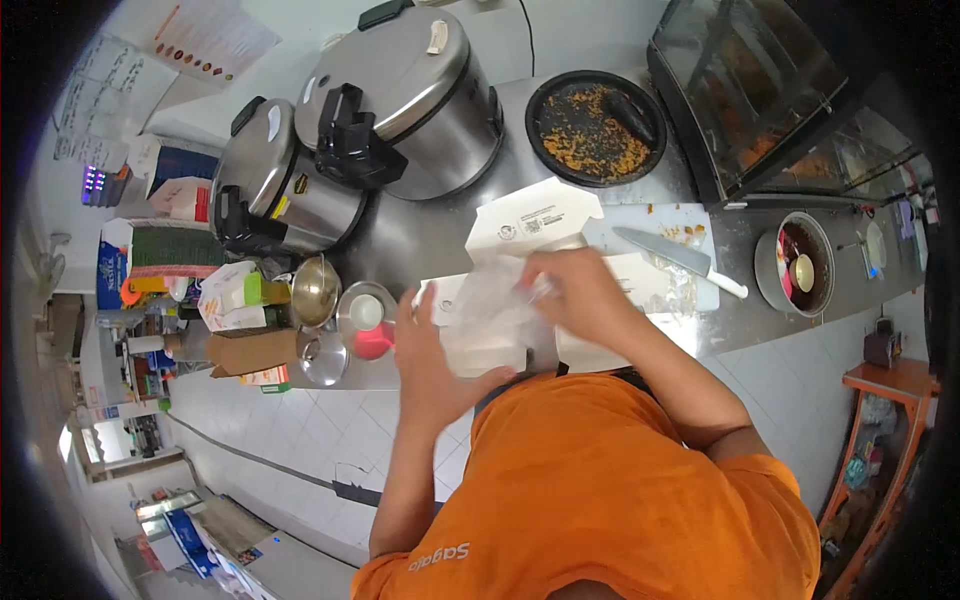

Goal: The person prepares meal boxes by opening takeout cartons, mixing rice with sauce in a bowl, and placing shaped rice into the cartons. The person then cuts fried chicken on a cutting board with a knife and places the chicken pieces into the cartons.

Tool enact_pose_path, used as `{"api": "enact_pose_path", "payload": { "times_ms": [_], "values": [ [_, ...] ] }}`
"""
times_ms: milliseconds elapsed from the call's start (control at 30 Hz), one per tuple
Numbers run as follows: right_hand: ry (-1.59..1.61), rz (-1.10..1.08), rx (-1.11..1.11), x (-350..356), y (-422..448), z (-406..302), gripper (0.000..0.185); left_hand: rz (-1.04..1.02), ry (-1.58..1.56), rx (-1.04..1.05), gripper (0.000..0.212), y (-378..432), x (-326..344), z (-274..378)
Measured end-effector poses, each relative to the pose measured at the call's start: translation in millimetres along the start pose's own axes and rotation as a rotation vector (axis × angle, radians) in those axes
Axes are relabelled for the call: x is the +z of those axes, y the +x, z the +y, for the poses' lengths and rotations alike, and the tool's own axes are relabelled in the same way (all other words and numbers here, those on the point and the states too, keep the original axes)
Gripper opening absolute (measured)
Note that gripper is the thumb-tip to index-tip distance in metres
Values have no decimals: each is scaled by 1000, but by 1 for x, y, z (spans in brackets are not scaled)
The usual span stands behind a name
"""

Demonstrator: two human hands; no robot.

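Observation:
My right hand [585,296] pinches a crumpled clear plastic bag [487,300] over an open white paper food box [480,360]. The bag is blurred and what it holds cannot be made out. At the left side of that box is my left hand [435,375], fingers spread, the thumb overlapping the box's near edge. Whether it presses on the box I cannot tell. Behind the bag stands the raised lid of another white paper box [532,217], printed with a code. More white box card [637,279] lies right of my right hand, partly over a white cutting board [701,247].
A kitchen knife [675,255] rests on the board, handle toward the right. Behind are a stone mortar [592,135] with orange-brown paste and two large steel rice cookers [405,97] [277,180]. Bowls [315,292] stand left; a metal pot [772,262] and glass display case [750,90] right.

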State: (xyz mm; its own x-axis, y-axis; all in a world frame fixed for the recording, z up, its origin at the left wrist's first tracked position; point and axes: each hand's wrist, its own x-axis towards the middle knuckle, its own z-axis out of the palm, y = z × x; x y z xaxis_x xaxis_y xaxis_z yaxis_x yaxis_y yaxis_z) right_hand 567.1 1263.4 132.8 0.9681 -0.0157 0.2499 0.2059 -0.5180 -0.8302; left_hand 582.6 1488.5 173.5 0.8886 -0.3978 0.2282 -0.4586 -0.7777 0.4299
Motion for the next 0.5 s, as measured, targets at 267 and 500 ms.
{"api": "enact_pose_path", "payload": {
  "times_ms": [267,500],
  "values": [
    [-593,-61,76,-31,-5,27,26,-44,-779,-219,28,-5,32,6],
    [1524,-211,783,-52,-29,99,17,235,-182,146,23,17,37,4]
  ]
}}
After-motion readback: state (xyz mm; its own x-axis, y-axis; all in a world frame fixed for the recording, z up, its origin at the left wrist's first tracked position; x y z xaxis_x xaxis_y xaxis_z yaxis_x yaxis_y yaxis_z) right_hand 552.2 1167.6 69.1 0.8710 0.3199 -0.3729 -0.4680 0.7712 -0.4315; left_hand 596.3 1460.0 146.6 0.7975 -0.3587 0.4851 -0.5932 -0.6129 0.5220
